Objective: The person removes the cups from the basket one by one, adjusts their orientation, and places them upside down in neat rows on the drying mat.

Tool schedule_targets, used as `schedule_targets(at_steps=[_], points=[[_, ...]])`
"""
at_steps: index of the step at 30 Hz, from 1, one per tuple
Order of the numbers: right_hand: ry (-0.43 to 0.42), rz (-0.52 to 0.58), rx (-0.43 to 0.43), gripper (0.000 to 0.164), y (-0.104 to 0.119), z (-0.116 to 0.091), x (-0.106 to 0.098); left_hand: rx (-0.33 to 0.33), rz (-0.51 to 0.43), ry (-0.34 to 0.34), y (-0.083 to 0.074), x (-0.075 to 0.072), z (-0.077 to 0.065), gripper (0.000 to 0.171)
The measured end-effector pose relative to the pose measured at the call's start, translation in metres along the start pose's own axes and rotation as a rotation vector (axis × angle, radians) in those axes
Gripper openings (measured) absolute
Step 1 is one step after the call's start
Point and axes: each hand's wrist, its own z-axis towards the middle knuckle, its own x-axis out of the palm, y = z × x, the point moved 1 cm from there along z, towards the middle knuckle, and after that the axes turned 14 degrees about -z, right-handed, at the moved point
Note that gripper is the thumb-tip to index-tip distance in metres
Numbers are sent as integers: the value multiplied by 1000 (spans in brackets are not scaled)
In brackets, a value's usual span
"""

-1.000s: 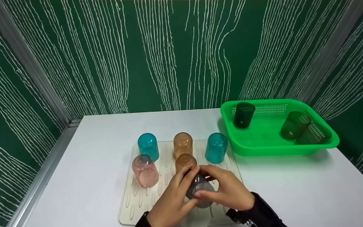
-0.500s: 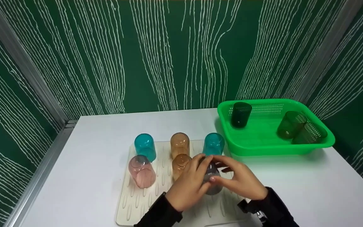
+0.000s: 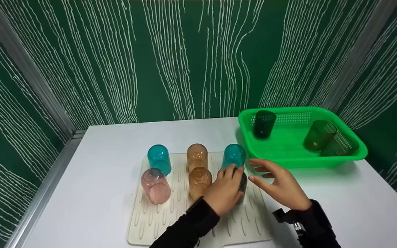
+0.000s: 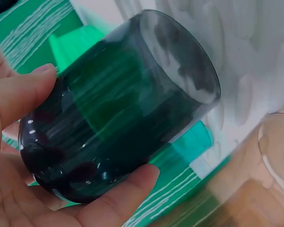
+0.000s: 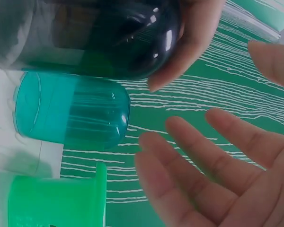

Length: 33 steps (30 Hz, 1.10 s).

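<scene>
My left hand [image 3: 223, 193] holds an upside-down dark grey glass tumbler [image 4: 109, 109] near its base, thumb on one side and fingers on the other. The tumbler's rim is down at the ribbed cream drying mat [image 3: 150, 224]. In the head view the hand covers most of it. Off to its right is my right hand [image 3: 283, 188], fingers spread and holding nothing. Right behind the grey tumbler stands a teal tumbler [image 5: 73, 111]. To its left is an amber tumbler [image 3: 199, 179], also upside down.
Another amber tumbler [image 3: 197, 156], a second teal one [image 3: 159, 159] and a pink one [image 3: 157, 187] stand inverted on the mat. A green plastic basket [image 3: 298, 162] at the back right holds a dark tumbler [image 3: 264, 124] and two brownish ones [image 3: 319, 135].
Both hands carried the grey tumbler rightward and back, to in front of the right teal one. My right hand has since let go and moved right; the left still holds it.
</scene>
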Motion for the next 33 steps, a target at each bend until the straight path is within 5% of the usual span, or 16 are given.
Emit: schedule_targets(at_steps=[11,20,27,33], points=[[-25,1,5,46,-2,1,0,41,82,-16,-5,16,16,58],[-24,-4,-2,44,-4,1,2,37,36,-55,-3,24,14,65],[-27,-14,17,45,-4,2,2,44,14,-23,-1,16,11,70],[-30,-21,25,45,-4,2,2,39,-39,-32,0,-6,-2,76]])
